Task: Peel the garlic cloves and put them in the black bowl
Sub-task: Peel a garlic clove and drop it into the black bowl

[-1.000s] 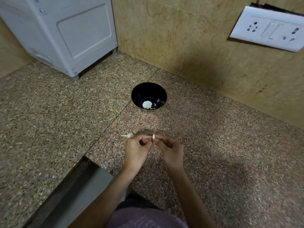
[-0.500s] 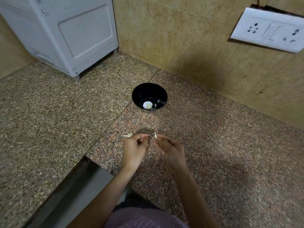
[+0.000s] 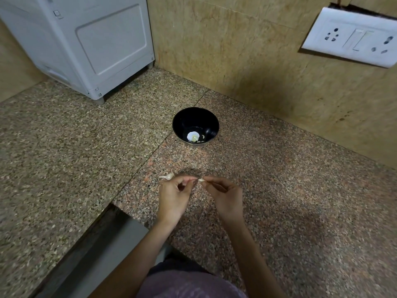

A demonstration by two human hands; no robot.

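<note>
- Pale garlic clove (image 3: pixel 200 180), which stood upright at the fingertips half a second ago, now lies flatter.
- Left hand (image 3: pixel 175 196) and right hand (image 3: pixel 225 197) stay curled, their fingertips pinching it between them.
- Black bowl (image 3: pixel 194 117) sits well beyond the hands, unmoved; a second clove (image 3: pixel 168 176) lies just past the left hand.
- Fingers hide most of the pinched clove, so I cannot tell how much skin remains.

Both forearms extend forward and converge, with the left hand (image 3: pixel 174 198) and right hand (image 3: pixel 225 197) set fingertip to fingertip, fingers curled, the thumb and forefinger of each pinching one small garlic clove (image 3: pixel 200 180) between them.
</note>
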